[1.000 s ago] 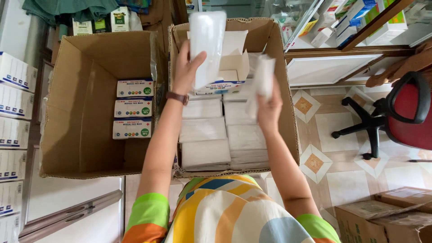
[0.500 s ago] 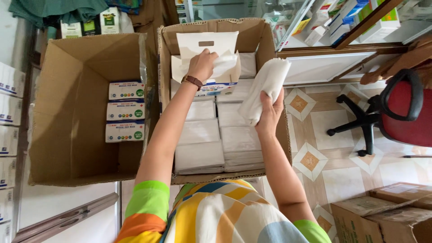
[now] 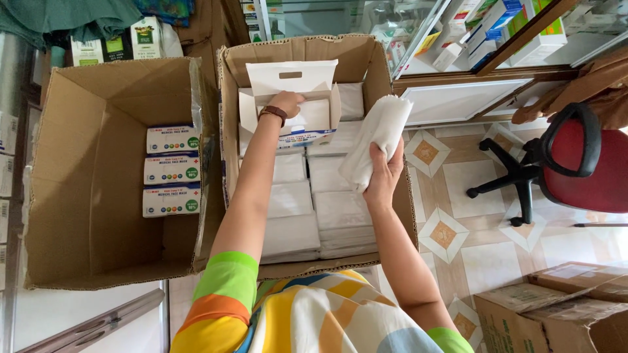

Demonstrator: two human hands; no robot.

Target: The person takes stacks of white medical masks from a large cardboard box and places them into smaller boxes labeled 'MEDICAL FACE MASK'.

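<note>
In the head view, the left hand (image 3: 286, 103) reaches to the far end of the middle cardboard box (image 3: 366, 59). Its fingers are curled down inside an open white carton (image 3: 307, 117) that sits on top of the stock; a tall flap with a handle slot stands up just beyond the knuckles. Whether the fingers pinch anything inside the carton cannot be told — they are hidden by the back of the hand. A dark band sits on that wrist.

The right hand (image 3: 384, 171) is closed around the lower end of one white sealed packet (image 3: 375, 138), thumb on the near face and fingers wrapped behind it. The packet rises tilted above the hand, over the right wall of the same box, well apart from the left hand and to its right.

Below and between the two forearms lie stacks of the same flat white packets (image 3: 340, 209) in two columns; about six stack tops show, the rest being hidden under the arms and the carton.

To the left of the left arm stands a second, larger cardboard box (image 3: 78, 216), mostly bare, with three small printed boxes (image 3: 171, 171) stacked against its right wall. To the right of the right hand, on the tiled floor, stands one red office chair (image 3: 575, 163).
</note>
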